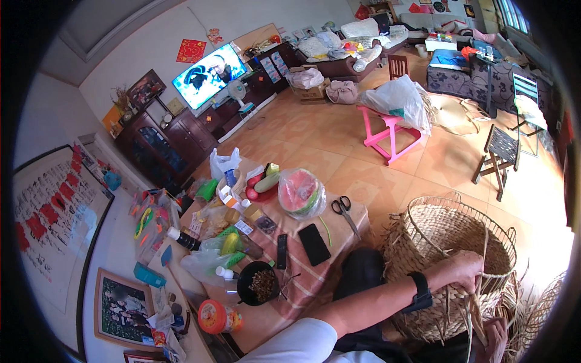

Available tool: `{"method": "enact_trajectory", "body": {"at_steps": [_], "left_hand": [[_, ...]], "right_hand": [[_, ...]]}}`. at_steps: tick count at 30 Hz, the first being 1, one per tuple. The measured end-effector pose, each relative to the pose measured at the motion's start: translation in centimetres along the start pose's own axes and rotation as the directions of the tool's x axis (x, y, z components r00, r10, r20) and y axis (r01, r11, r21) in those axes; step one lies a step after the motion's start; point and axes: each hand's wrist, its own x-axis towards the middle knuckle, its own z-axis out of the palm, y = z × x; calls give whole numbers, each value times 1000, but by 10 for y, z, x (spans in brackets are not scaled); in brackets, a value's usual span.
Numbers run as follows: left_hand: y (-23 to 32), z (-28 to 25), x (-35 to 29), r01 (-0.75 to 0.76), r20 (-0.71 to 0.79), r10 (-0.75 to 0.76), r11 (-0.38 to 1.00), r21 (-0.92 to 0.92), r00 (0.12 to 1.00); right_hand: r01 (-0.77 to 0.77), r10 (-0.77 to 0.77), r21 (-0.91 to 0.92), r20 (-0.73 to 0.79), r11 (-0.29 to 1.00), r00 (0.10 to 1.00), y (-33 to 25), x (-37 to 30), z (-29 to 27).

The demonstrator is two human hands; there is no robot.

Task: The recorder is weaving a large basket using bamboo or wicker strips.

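- Head view: closest to me, the dry, pale tan fibre strands (476, 319) hang down between my hands; I judge the step is working them in at the rim.
- My next move seems to call for pulling a strand snug while the edge is kept steady.
- My right hand (497, 337) is low, curled beside the strands; whether its fingers are together on one I cannot tell.
- My left hand (467, 270) is higher, knuckles up at the rim's near right part, forearm crossing from the lower left; its fingers look clamped on the strands.
- The round, straw-coloured woven basket (445, 227) is right of my dark-trousered leg (357, 275), mouth up, with thin loops along its far edge.
- Beyond, leftward, the tabletop with a striped pinkish cloth (302, 284) bears black-handled metal scissors (344, 209), apart from both hands.
- Farther stands a bright pink plastic stool (392, 138).
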Motion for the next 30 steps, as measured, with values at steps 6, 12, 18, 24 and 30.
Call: {"method": "enact_trajectory", "body": {"at_steps": [6, 12, 18, 24, 30], "left_hand": [[-13, -4, 0, -254, -1, 257, 953, -167, 966], [-21, -42, -17, 39, 287, 9, 986, -159, 958], [-5, -42, -10, -33, 324, 138, 950, -309, 936], [14, -53, -19, 95, 375, -3, 969, -227, 927], [-2, -45, -17, 3, 258, 56, 975, -223, 965]], "right_hand": [[-179, 178, 41, 42, 983, 983, -12, -33, -27], [-441, 434, -87, -89, 893, 897, 40, -12, -39], [-492, 470, -170, -156, 854, 869, 127, -57, 50], [-453, 415, -141, -234, 880, 879, 126, -29, 68], [-375, 379, 222, 26, 900, 925, 31, 16, 29]]}}
